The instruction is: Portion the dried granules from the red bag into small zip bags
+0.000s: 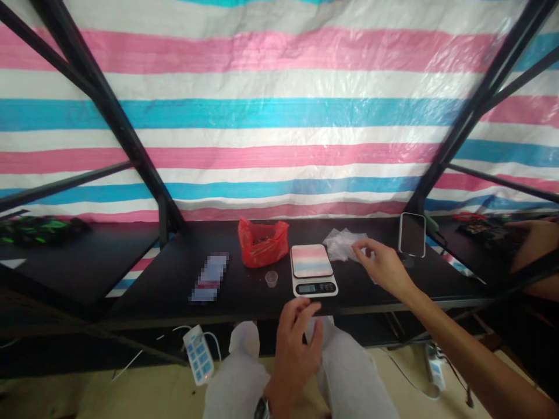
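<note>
My right hand (382,266) is at the pile of clear plastic bags (343,243), right of the scale, its thumb and fingertips pinched on a bag. Bent but spread are the fingers of my left hand (299,340), which is in front of the table edge, above my lap, holding nothing. Just beyond it lies a white kitchen scale (312,269) with a small dark display; its plate bears no load. Left of the scale are a small clear plastic cup (271,279) and an open red plastic bag (263,244) with small dark pieces inside.
A blurred-out phone-like object (209,278) lies at the left of the black table (161,297). A phone (411,234) is at the right. Black metal braces (113,122) flank the table. A power strip (199,355) hangs below. Another person's arm (535,256) shows far right.
</note>
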